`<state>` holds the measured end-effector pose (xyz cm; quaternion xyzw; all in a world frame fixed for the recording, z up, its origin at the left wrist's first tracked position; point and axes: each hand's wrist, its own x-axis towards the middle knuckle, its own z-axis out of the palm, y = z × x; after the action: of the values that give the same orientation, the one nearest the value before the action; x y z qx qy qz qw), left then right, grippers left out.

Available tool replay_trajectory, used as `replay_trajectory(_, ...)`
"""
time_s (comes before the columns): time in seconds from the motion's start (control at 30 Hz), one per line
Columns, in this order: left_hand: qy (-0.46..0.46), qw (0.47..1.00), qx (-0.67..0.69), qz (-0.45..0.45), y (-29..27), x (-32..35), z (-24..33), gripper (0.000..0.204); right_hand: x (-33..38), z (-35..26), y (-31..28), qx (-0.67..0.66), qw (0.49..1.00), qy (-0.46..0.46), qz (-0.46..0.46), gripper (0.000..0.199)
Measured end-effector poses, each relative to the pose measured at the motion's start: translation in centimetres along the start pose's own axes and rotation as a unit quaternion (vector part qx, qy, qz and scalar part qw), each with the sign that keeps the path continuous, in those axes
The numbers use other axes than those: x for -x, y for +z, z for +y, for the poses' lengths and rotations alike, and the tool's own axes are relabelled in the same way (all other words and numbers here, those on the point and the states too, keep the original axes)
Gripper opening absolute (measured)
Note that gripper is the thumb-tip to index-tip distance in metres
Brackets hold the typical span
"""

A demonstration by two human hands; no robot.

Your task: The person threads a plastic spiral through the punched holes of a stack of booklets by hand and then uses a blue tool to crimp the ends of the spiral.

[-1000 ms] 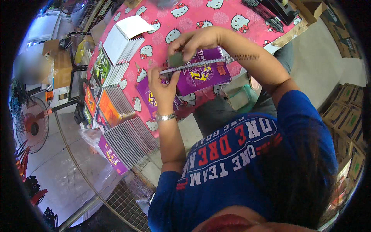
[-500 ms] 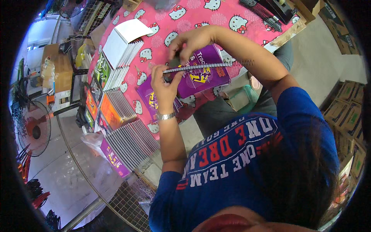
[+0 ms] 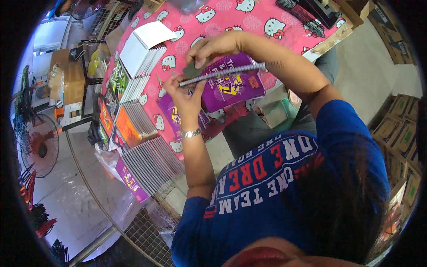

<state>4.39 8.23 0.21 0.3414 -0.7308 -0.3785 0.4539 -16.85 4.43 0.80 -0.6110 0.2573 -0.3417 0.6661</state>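
My left hand [image 3: 183, 95], below a wristwatch, grips the left end of a notebook's spine [image 3: 222, 74], held edge-on. A dark wire coil [image 3: 274, 63] runs along the spine and sticks out past its right end, beside my right forearm. My right hand [image 3: 212, 50] is closed on a dark grey-green pad or cloth [image 3: 192, 71], which meets the spine near its left end. Behind and below the spine, purple notebooks [image 3: 242, 89] lie on the table's front edge. Another purple notebook [image 3: 168, 107] rests left of my left wrist.
A pink patterned tablecloth [image 3: 222, 20] covers the table. Along its left side stand stacks of white notebooks [image 3: 142, 49], orange ones [image 3: 133, 127] and coil-bound purple ones [image 3: 151, 167]. Black coils [image 3: 307, 20] lie far right. A fan [image 3: 40, 149] stands left, cartons [image 3: 400, 124] right.
Less of the coil sticks out at the spine's right end. Both hands have shifted slightly left, and the spine's left end has moved left with them.
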Motion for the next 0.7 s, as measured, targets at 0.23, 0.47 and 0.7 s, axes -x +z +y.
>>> replay_trajectory(0.23,-0.068,0.997,0.006,-0.032,0.1,-0.6,1.0,0.026,10.2,7.4,-9.0,0.633,0.691,0.098,0.335,0.054)
replay_trajectory(0.47,-0.099,0.989,0.005,0.108,0.4,1.2,-0.6,0.021,20.7,11.6,3.6,0.638,0.579,0.186,0.472,0.076)
replay_trajectory(0.7,-0.092,0.987,-0.053,0.124,1.1,0.3,0.8,0.025,20.7,8.4,7.0,0.519,0.676,0.136,0.505,0.058)
